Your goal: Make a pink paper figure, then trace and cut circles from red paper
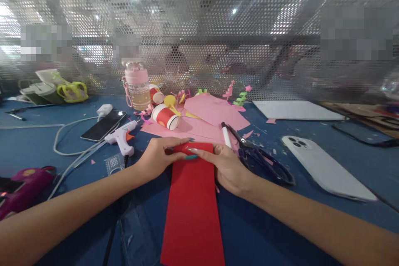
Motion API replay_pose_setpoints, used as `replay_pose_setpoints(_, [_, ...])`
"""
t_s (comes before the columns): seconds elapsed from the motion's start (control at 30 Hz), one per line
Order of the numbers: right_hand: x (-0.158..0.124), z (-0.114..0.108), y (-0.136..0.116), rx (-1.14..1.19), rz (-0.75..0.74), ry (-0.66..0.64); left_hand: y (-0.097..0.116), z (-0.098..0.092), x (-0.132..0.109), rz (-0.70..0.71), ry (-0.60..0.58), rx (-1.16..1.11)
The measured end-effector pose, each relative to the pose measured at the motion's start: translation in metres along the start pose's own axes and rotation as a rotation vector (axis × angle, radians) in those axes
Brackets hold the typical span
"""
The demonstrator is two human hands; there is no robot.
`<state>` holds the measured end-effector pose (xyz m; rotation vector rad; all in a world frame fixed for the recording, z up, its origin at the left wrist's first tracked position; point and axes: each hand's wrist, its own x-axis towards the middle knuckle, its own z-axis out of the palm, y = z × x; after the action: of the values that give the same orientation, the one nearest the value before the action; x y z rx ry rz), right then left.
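Observation:
A long strip of red paper (193, 212) runs from the bottom edge of the view up to both hands, its far end folded or rolled over. My left hand (158, 156) pinches the left side of that far end, thumb on the near face. On the right side my right hand (229, 166) grips the same end, its thumb lying across the red paper. Some fingertips are hidden behind the paper. Just beyond the hands lie pink paper sheets (215, 110) and a red and white paper cup (165, 117) on its side. Dark-handled scissors (264, 160) rest right of my right hand.
A white glue gun (121, 138) and a black phone (104, 125) with a white cable lie to the left. Behind them stands a pink-lidded bottle (137, 85). At right are a white phone (327, 168) and a white board (297, 110). A perforated metal screen (199, 29) borders the back.

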<state>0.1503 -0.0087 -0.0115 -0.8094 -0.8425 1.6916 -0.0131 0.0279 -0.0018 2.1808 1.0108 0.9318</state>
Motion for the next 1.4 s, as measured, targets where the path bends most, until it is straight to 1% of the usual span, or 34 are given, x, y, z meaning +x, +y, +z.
replay_pose_setpoints(0.23, [0.0001, -0.0014, 0.0007, -0.003, 0.005, -0.016, 0.0015, -0.0004, 0.0004, 0.001, -0.046, 0.061])
replay_pose_setpoints(0.47, [-0.0003, -0.0014, -0.0017, 0.058, 0.009, -0.029, 0.0016, 0.0008, -0.0025, 0.085, -0.104, 0.089])
replay_pose_setpoints(0.57, [-0.0009, -0.0008, -0.0019, 0.066, -0.005, -0.008, 0.0019, 0.0002, -0.0017, 0.012, -0.098, 0.102])
replay_pose_setpoints(0.67, [-0.0014, -0.0005, -0.0022, 0.056, 0.033, -0.007, 0.0012, -0.0005, 0.0, -0.081, -0.084, 0.095])
replay_pose_setpoints(0.8, [-0.0016, -0.0009, -0.0034, 0.019, 0.079, 0.044, -0.0001, -0.001, 0.0004, -0.072, -0.105, 0.11])
replay_pose_setpoints(0.93, [-0.0016, -0.0008, -0.0036, 0.006, 0.08, 0.039, 0.0, -0.0012, 0.0001, -0.088, -0.109, 0.11])
replay_pose_setpoints(1.13, [-0.0019, -0.0011, -0.0014, -0.033, 0.076, 0.105, 0.0033, -0.0021, -0.0005, -0.019, -0.137, 0.135])
replay_pose_setpoints(1.4, [-0.0028, 0.0, -0.0032, -0.046, 0.068, 0.066, 0.0017, -0.0024, -0.0022, 0.031, -0.138, 0.172])
